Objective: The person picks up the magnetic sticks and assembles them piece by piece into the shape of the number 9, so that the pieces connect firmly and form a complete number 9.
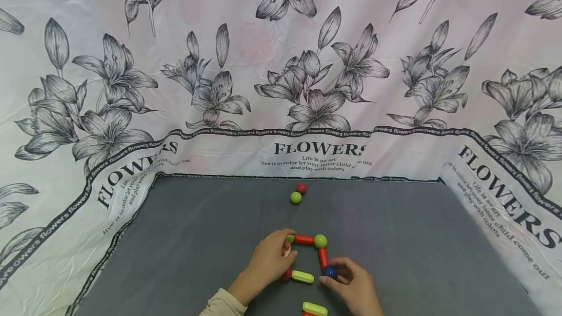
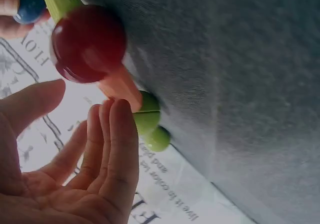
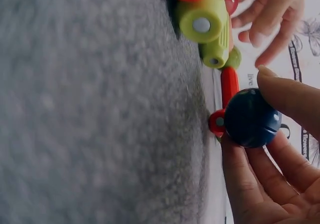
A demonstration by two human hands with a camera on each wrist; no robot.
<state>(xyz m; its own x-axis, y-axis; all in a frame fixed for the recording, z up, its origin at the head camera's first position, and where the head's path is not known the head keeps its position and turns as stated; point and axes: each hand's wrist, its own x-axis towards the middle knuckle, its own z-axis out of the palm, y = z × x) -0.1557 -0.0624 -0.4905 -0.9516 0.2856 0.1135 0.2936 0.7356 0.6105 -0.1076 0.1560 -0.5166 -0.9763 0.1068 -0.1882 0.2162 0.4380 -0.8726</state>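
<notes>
My right hand pinches a glossy blue ball between thumb and fingers. That ball sits at the near end of a red rod, whose far end meets a green ball. From there another red rod runs left to a second green ball, partly covered by my left hand. In the left wrist view its fairly straight fingertips are right at an orange rod, thumb apart. A red ball joins the orange rod to a yellow-green rod, which points toward the blue ball.
Near the front edge of the head view lie another yellow-green rod and a red rod, side by side. Farther back on the grey cloth are a loose red ball and a green ball. Flower-printed fabric encloses the surface.
</notes>
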